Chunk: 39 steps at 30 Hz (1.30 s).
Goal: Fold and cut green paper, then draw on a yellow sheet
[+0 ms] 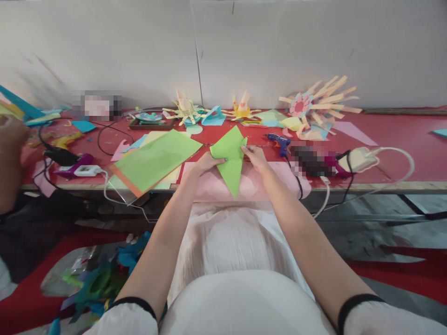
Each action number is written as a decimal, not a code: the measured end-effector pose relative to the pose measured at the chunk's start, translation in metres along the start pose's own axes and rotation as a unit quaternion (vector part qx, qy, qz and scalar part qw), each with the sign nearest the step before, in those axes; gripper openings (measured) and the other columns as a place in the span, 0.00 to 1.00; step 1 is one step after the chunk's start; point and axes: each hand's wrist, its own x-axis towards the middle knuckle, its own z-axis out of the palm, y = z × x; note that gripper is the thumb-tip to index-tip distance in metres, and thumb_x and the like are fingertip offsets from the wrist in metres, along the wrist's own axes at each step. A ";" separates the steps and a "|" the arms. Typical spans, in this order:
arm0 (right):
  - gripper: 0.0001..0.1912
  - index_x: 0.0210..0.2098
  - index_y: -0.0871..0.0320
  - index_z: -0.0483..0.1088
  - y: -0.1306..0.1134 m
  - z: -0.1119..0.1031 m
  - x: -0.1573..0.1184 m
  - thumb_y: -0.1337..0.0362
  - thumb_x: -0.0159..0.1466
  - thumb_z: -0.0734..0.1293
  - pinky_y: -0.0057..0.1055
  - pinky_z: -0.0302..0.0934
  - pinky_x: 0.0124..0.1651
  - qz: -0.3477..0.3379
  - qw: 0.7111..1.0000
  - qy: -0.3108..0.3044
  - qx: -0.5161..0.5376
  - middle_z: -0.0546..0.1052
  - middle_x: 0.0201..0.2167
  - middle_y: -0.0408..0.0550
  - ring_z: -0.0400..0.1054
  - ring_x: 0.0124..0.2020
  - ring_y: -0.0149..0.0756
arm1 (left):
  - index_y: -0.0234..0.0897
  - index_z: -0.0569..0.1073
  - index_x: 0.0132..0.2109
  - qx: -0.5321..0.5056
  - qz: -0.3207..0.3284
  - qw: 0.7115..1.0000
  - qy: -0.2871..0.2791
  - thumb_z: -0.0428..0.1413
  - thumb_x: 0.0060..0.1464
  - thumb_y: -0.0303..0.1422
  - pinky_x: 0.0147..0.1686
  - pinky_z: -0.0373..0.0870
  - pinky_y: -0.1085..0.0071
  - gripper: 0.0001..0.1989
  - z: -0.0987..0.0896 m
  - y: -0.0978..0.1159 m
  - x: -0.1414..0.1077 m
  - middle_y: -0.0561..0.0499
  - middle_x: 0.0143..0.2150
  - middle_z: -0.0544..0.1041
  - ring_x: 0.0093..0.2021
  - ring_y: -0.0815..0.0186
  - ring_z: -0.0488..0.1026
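A folded piece of light green paper [232, 163], pointed at top and bottom, is held up between my two hands. My left hand [208, 163] grips its left edge, with the thumb lying on the front. At the upper right edge, my right hand [254, 156] pinches the paper between thumb and fingers. Below the paper lies a pink padded surface [275, 179] at the table's front edge. Larger green sheets [157, 160] rest on an orange one to the left. Just right of my right hand is a blue glue gun [278, 143].
Paper flower crafts [302, 106] and scraps line the back of the red table [394, 160]. Power strips [78, 168] with loose cables lie on both sides. Another person's arm [10, 163] is at the far left. A wall [139, 51] stands behind.
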 end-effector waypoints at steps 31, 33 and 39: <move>0.23 0.34 0.61 0.72 0.008 -0.002 0.003 0.49 0.46 0.71 0.33 0.65 0.33 -0.010 0.997 -0.048 -0.057 0.78 0.35 0.55 0.72 0.33 0.40 | 0.35 0.71 0.29 0.038 0.068 0.985 0.151 0.54 0.47 0.38 0.35 0.67 0.70 0.09 -0.007 -0.019 0.024 0.50 0.30 0.76 0.32 0.66 0.71; 0.23 0.33 0.61 0.72 0.006 -0.002 0.002 0.49 0.46 0.71 0.32 0.65 0.31 -0.005 0.997 -0.047 -0.066 0.78 0.34 0.54 0.72 0.32 0.39 | 0.36 0.70 0.28 0.040 0.070 0.983 0.163 0.53 0.47 0.37 0.36 0.67 0.70 0.08 -0.006 -0.018 0.023 0.50 0.30 0.76 0.32 0.66 0.71; 0.21 0.31 0.61 0.72 0.004 -0.001 0.001 0.50 0.46 0.71 0.31 0.64 0.31 0.001 0.997 -0.042 -0.064 0.78 0.34 0.54 0.71 0.30 0.37 | 0.36 0.70 0.28 0.058 0.076 0.979 0.179 0.54 0.46 0.33 0.38 0.67 0.70 0.05 -0.006 -0.013 0.020 0.50 0.31 0.76 0.33 0.66 0.71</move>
